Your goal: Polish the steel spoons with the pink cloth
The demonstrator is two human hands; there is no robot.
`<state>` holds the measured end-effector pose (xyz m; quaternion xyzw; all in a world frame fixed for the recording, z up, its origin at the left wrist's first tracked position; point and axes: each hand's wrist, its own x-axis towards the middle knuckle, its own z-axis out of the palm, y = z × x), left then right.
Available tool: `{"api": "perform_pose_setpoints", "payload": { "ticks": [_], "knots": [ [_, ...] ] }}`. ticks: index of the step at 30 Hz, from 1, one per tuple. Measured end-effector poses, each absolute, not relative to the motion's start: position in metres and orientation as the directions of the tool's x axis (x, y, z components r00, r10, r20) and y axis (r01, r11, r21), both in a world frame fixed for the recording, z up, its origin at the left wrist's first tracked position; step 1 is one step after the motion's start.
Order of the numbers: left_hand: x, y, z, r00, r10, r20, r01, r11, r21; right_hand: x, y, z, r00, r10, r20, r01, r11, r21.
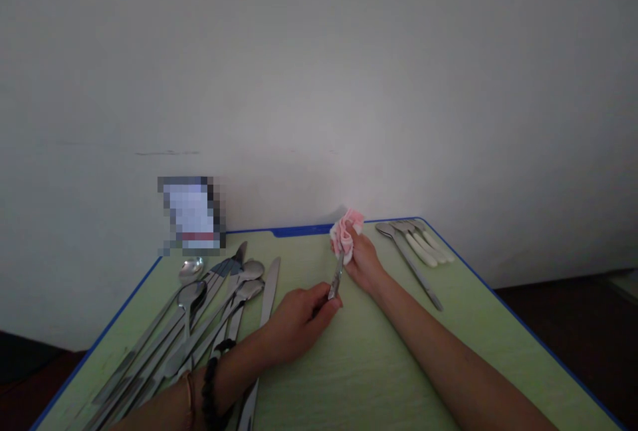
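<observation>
My left hand (304, 318) pinches the near end of a metal cutlery handle (336, 276) above the middle of the table. The far end of that piece is hidden inside a pink and white cloth (343, 235), so I cannot tell its kind. Closed around the cloth, my right hand (365, 261) grips it over the hidden end. A table knife (270, 291) lies just left of my left hand, partly covered by the forearm. To the right of my right hand rests a long-handled spoon (409, 265).
Several metal spoons (192, 295) and other long cutlery lie piled on the left of the green table (379, 378), which has a blue edge. Several white-handled pieces (423, 248) lie at the back right. A blurred-out screen (192, 212) stands at the back left, against the wall (319, 86).
</observation>
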<state>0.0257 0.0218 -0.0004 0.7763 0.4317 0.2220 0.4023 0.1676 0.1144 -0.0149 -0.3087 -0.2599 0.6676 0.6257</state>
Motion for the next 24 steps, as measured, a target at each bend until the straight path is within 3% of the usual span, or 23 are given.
{"api": "perform_pose_setpoints", "payload": {
  "ticks": [24],
  "knots": [
    [0.0272,0.021,-0.0049,0.553,0.833,-0.009,0.542,-0.351,0.763,0.1674,0.1105,-0.0121,-0.134,0.986,-0.102,-0.599,-0.162,-0.784]
  ]
}}
